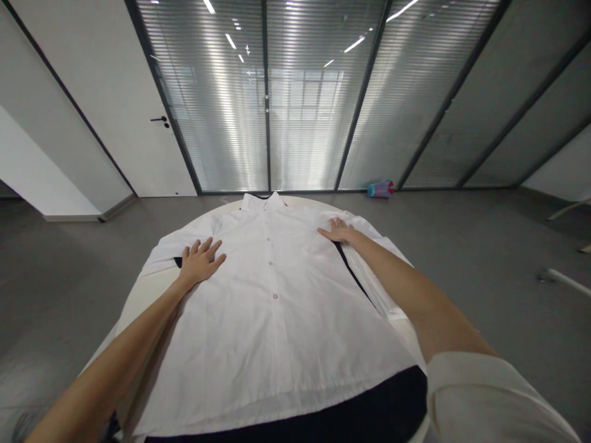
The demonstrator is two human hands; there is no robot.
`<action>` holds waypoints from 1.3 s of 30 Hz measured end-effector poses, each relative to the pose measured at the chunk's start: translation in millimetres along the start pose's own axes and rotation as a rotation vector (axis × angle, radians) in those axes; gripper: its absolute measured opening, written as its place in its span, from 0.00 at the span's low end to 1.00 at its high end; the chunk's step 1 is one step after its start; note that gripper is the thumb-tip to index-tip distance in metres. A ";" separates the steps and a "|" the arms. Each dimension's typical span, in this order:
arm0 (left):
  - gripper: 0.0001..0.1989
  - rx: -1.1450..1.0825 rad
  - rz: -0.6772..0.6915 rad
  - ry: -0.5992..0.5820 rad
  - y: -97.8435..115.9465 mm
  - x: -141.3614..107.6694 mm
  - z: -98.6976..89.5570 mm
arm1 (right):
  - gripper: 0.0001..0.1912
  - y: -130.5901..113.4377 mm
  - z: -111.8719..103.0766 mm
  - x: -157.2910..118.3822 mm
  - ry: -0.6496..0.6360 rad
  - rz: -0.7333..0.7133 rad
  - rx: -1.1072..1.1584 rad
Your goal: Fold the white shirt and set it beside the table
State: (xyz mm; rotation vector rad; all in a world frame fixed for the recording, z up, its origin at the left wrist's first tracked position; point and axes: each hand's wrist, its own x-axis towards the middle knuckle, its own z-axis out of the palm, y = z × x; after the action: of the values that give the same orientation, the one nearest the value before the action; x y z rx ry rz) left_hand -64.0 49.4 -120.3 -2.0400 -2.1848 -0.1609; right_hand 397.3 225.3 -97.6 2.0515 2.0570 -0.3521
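Two bare hands, the left hand and the right hand, rest flat with fingers spread, holding nothing, smoothing a white button-front shirt that lies face-up on a round white table.

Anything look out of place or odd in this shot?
Yes: a narrow black strip shows through a gap in the white button-front shirt, running from just below the right hand, so that side looks unevenly laid. Also, a blue-and-pink striped cylinder lies on its side on the grey floor by the glass wall.
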 end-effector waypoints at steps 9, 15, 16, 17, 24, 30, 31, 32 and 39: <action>0.32 -0.015 -0.008 -0.011 3.2 -1.5 -3.5 | 0.49 -37.9 -11.7 -34.6 0.174 -0.121 -0.040; 0.26 -0.059 0.047 0.101 5.9 -7.4 -16.3 | 0.46 -75.7 26.4 -122.7 0.119 -0.504 -0.022; 0.23 -0.057 0.097 0.159 7.9 -10.6 -20.4 | 0.47 -77.5 32.7 -137.2 0.115 -0.550 -0.011; 0.21 -0.060 0.153 0.213 11.2 -15.2 -24.9 | 0.48 -77.9 38.4 -150.8 0.114 -0.589 0.002; 0.23 -0.260 0.460 0.041 60.8 -98.1 -50.9 | 0.47 -62.9 68.7 -212.3 0.117 -0.712 0.021; 0.33 -0.206 0.628 -0.144 71.6 -165.6 -57.4 | 0.42 -43.4 85.0 -245.0 0.172 -0.768 0.057; 0.33 -0.198 0.637 -0.148 69.9 -170.5 -58.2 | 0.41 -39.4 86.7 -251.2 0.171 -0.775 0.060; 0.33 -0.191 0.643 -0.148 68.3 -174.0 -58.9 | 0.41 -34.9 88.4 -257.3 0.174 -0.782 0.059; 0.34 -0.169 0.651 -0.129 66.4 -181.6 -58.0 | 0.39 6.1 107.1 -288.4 0.291 -0.709 0.036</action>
State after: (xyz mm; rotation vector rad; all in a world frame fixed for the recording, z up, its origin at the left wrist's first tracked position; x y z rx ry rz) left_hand 16.1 -134.6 -97.6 -2.7986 -1.4879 -0.1395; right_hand 403.1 -82.2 -107.9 1.3779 2.9346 -0.2005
